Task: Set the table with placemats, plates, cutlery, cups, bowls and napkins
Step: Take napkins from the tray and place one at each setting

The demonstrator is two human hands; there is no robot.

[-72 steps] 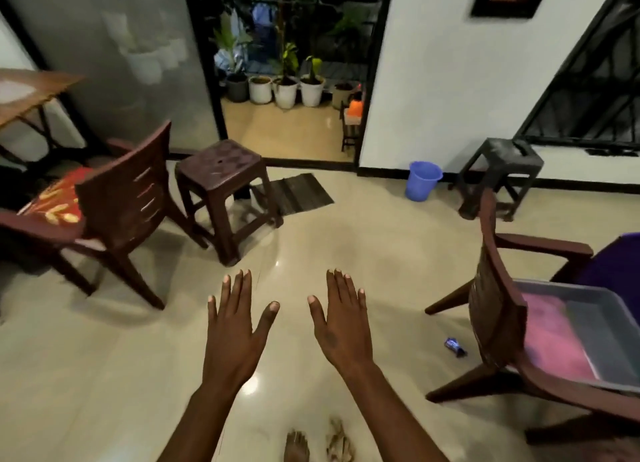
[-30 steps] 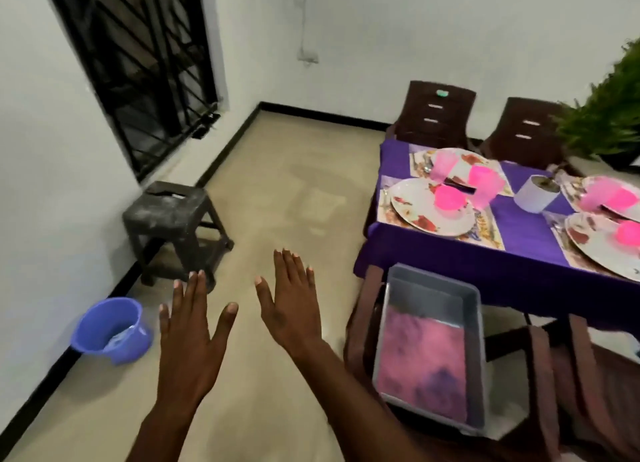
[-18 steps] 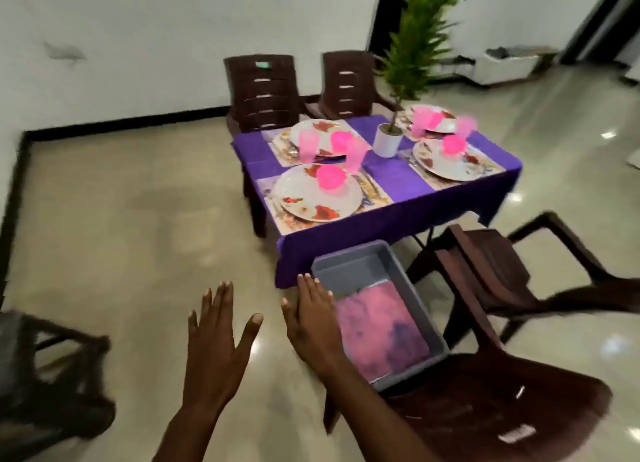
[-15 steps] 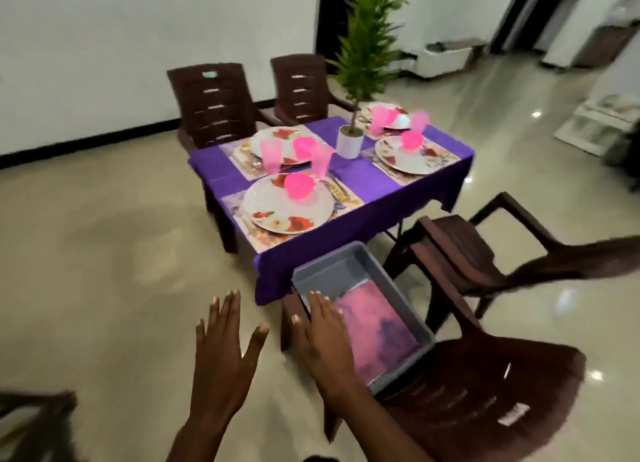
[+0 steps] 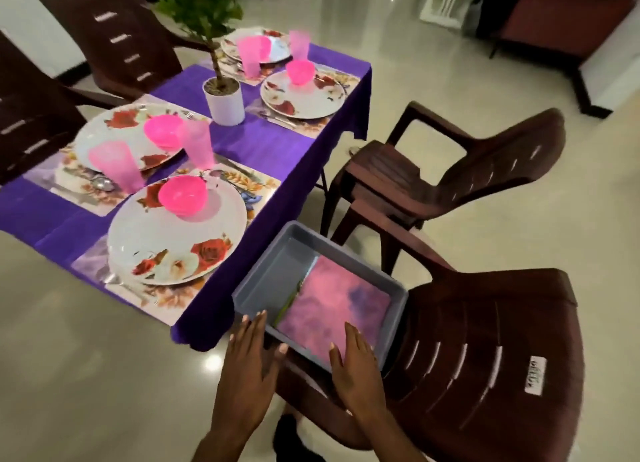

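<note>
A grey tub (image 5: pixel 277 253) sits on the seat of a brown chair (image 5: pixel 485 340), with a pink-purple mat (image 5: pixel 332 309) lying inside it. My left hand (image 5: pixel 252 361) is flat with straight fingers at the tub's near left corner. My right hand (image 5: pixel 356 361) is flat too, over the tub's near rim and the mat. Neither holds anything. The table under a purple cloth (image 5: pixel 270 143) carries floral placemats, rose-patterned plates (image 5: pixel 173 240), pink bowls (image 5: pixel 183 195), pink cups (image 5: pixel 116 165) and cutlery.
A potted plant (image 5: pixel 223 101) stands mid-table. A second brown chair (image 5: pixel 443 181) stands by the table's right side, and two more at the far left. A maroon sofa (image 5: pixel 568 14) is at the top right. Glossy tiled floor lies to my left.
My view has swung round from a doorway to the set table and come closer. Both flat hands have moved from open air to the tub on the chair.
</note>
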